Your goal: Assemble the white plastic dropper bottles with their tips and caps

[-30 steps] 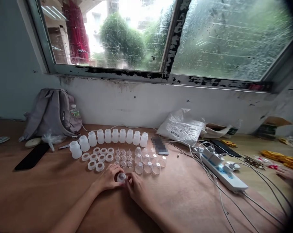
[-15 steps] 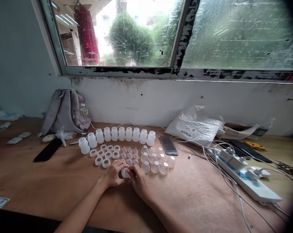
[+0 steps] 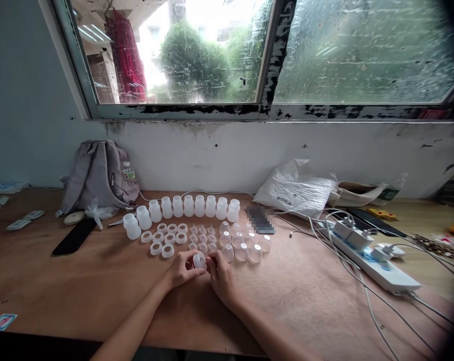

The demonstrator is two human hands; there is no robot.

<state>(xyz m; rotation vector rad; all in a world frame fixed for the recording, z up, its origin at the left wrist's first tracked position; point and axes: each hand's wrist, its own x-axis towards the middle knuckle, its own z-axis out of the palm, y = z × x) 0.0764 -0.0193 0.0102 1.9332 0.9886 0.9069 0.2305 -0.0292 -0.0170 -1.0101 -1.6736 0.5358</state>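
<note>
While both hands pinch it, small translucent cap (image 3: 199, 260) sits between left hand (image 3: 182, 269) and right hand (image 3: 220, 276) at table (image 3: 80, 286) center, 6 o'clock of the parts rows (image 3: 202, 238). Probably light, slippery plastic; best gripped by rim.

One head-worn camera looks forward and down across the table (image 3: 80, 291) toward the window (image 3: 219, 55), hands close below.

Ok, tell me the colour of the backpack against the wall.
Greyish lilac backpack, seen in the head view.
</note>
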